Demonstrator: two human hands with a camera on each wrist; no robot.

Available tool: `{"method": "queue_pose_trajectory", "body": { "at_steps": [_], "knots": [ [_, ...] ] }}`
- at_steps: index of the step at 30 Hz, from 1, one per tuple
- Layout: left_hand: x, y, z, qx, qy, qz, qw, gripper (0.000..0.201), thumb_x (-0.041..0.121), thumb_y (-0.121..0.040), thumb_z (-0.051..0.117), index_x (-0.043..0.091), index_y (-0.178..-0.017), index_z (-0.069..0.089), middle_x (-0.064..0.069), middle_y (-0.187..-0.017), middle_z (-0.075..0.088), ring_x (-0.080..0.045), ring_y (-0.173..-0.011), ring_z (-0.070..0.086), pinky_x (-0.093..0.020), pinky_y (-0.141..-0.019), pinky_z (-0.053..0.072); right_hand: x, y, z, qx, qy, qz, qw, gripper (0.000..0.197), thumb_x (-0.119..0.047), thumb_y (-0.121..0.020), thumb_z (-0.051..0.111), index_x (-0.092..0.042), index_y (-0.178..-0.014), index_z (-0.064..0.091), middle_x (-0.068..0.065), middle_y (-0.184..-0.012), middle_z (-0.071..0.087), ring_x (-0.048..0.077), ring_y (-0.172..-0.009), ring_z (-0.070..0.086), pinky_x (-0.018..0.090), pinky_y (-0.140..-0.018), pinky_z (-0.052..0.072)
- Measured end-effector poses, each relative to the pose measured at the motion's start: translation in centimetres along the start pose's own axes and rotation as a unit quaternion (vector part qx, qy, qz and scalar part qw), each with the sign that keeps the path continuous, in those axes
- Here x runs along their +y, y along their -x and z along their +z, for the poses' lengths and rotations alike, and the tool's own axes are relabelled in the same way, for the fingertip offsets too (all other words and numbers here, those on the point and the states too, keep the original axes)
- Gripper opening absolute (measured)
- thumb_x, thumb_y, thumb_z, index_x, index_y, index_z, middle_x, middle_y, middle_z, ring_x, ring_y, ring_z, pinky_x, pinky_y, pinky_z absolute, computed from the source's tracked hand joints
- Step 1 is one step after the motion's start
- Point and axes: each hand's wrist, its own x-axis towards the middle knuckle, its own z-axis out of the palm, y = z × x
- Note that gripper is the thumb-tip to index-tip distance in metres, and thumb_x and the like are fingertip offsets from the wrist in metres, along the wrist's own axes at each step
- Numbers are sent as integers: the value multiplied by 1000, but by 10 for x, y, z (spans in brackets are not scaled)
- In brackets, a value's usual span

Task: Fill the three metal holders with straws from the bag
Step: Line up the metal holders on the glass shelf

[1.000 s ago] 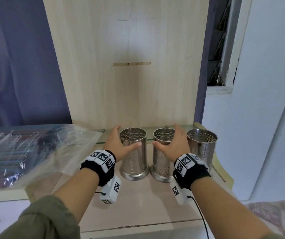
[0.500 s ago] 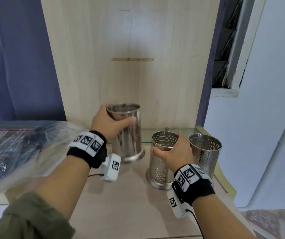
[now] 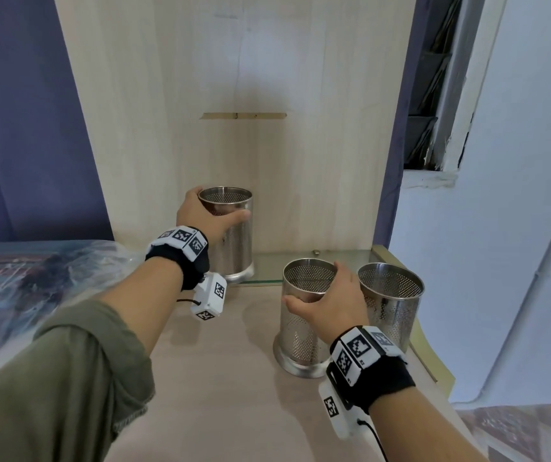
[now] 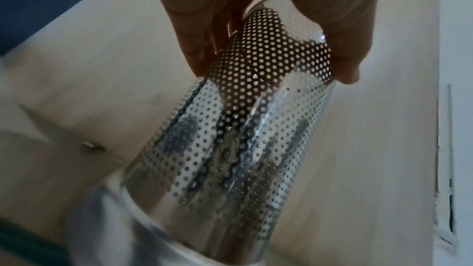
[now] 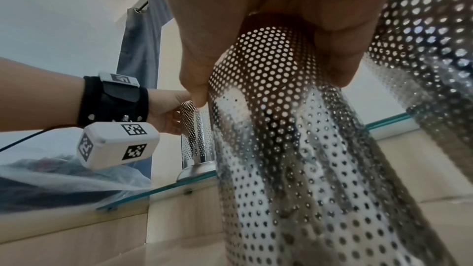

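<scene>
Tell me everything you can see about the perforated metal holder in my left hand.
The perforated metal holder is a shiny steel cylinder, its wall dotted with small round holes above a smooth flared base ring. It looks empty, with no straws inside. The left hand grips it near the open rim, thumb across the front. It stands roughly upright over the glass shelf by the wooden back panel; whether it touches the glass is unclear.

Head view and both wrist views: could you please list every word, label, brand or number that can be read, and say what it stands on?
No readable words, brands or numbers.
Left wristband: black-and-white square code markers only, no letters.
Right wristband: the same markers, plus tiny marks too small to read.
Metal holders: perforated metal, no label visible.
Bag: contents blurred; any print is unreadable.
</scene>
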Motion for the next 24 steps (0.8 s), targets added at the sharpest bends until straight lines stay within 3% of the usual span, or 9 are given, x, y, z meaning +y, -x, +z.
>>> {"method": "queue_pose_trajectory", "body": {
  "at_steps": [8,10,13,15,18,20,22,24],
  "knots": [
    [-14,-10,2,-33,-7,-6,999,99,52,-61,86,16,-140,37,0,-129,59,-21,-117,56,-25,-90,41,-5,0,-6,-28,7,14,999,114,-52,-55,88,-10,-145,32,7,-139,43,21,-130,42,33,-108,39],
    [-14,-8,1,-43,-35,7,998,96,46,-66,85,12,-140,33,-5,-133,55,-25,-121,54,-27,-92,39,-12,-4,-10,-54,20,26,998,103,-53,-49,89,-14,-133,45,4,-127,55,20,-119,52,37,-102,47],
    [-12,-3,-3,-34,-100,50,993,109,42,-69,84,8,-149,19,-14,-146,39,-29,-133,40,-34,-107,33,-35,-14,-25,-67,-34,13,997,77,-48,-47,91,-22,-110,56,-7,-104,65,12,-95,63,32,-85,56],
    [-11,-3,-6,-32,-148,79,985,110,44,-70,83,8,-150,18,-15,-146,36,-29,-134,37,-35,-110,30,-58,-25,-37,-33,-80,-16,996,78,-45,-54,91,-24,-118,52,-9,-108,62,11,-99,62,25,-83,53],
    [-14,-8,-7,-41,-167,83,982,100,44,-70,83,8,-145,27,-14,-141,41,-28,-129,43,-35,-107,34,-88,-49,-43,23,-90,-29,995,107,-47,-62,87,-11,-146,32,2,-135,53,19,-124,52,27,-95,43],
    [-17,-10,-7,-40,-167,86,981,96,46,-68,83,10,-141,33,-11,-137,45,-27,-126,46,-36,-105,38,-96,-66,-38,24,-77,-18,997,107,-48,-63,86,-7,-146,32,7,-139,51,22,-127,50,27,-94,41],
    [-20,-13,-8,-41,-163,90,982,94,49,-66,83,13,-139,36,-9,-136,48,-25,-122,49,-37,-102,41,-95,-80,-32,41,-85,-11,996,99,-46,-64,86,-6,-141,38,7,-133,55,22,-120,54,25,-87,41],
    [-24,-14,-8,-39,-162,92,982,96,49,-66,83,13,-141,35,-8,-137,47,-24,-122,50,-37,-102,42,-93,-92,-26,75,-109,-11,991,101,-46,-63,86,-6,-142,38,8,-134,55,23,-120,54,27,-91,43]
  ]
}}
